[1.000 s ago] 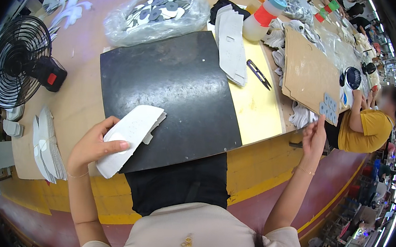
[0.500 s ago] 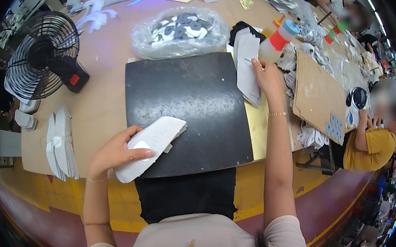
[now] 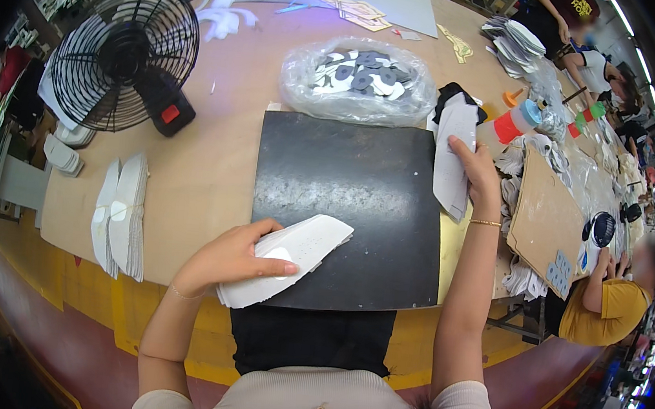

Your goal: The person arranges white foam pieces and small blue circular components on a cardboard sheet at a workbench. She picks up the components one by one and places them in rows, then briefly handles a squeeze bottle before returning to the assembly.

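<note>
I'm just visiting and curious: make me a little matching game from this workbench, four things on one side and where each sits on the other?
Things:
1. fan
2. black mat
3. plastic bag
4. white stack

Places:
A. under the left hand, at the mat's near edge
B. far left of the table
C. just beyond the mat's far edge
D. middle of the table, in front of the person

Pairs: 1-B, 2-D, 3-C, 4-A
</note>
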### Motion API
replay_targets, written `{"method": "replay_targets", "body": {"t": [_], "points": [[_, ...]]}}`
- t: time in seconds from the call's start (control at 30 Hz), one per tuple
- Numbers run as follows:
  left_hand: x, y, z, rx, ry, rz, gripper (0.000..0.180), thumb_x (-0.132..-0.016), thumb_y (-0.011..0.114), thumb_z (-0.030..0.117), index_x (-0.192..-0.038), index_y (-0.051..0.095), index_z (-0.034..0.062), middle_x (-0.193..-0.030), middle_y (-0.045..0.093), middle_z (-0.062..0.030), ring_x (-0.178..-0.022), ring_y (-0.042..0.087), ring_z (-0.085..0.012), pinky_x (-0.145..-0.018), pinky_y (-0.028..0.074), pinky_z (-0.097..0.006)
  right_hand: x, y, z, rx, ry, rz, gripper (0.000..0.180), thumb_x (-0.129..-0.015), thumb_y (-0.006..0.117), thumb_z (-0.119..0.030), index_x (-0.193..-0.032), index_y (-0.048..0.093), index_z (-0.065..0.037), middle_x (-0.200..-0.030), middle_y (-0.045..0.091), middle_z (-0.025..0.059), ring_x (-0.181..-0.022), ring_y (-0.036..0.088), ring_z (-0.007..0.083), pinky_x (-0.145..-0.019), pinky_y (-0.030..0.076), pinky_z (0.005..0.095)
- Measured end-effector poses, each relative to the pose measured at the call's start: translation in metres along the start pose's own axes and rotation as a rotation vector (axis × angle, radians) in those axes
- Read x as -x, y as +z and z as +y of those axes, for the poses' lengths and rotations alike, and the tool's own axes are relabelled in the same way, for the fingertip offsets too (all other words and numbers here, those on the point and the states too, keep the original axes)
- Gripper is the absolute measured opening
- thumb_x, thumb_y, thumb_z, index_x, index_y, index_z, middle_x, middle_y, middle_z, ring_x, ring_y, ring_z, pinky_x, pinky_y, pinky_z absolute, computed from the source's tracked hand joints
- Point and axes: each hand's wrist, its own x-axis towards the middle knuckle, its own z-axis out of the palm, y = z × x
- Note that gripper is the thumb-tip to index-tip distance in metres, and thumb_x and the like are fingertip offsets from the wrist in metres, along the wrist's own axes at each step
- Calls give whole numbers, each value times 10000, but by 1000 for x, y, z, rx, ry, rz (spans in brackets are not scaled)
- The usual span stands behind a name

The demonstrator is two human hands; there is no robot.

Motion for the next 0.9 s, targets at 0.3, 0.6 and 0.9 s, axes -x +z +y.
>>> {"method": "replay_targets", "body": {"t": [0.3, 0.6, 0.9], "points": [[2, -1, 4, 16, -55, 16, 650, -673, 805, 424, -1123, 599, 2, -942, 645, -129, -870, 626, -195, -774, 485, -301, 68, -105, -28, -836, -366, 3, 560, -866, 685, -311, -1276, 496, 20, -1173, 612, 125, -1061, 605, 252, -958, 488, 413], [-3, 4, 4, 59, 13, 36, 612, -674, 814, 408, -1090, 610, 7, -918, 676, -148, -826, 659, -212, -749, 504, -320, 79, -123, -47, -1279, -733, -833, 710, -871, 600, -281, -1501, 307, -136, -1602, 180, 96, -839, 458, 150, -696, 400, 246], [-5, -2, 14, -90, 18, 40, 641, -676, 807, 439, -1103, 616, 2, -925, 676, -159, -834, 661, -220, -744, 508, -317, 84, -40, -28, -1209, -271, -631, 517, -860, 624, -368, -1207, 539, 7, -1054, 629, 122, -778, 524, 169, -632, 449, 270]]}}
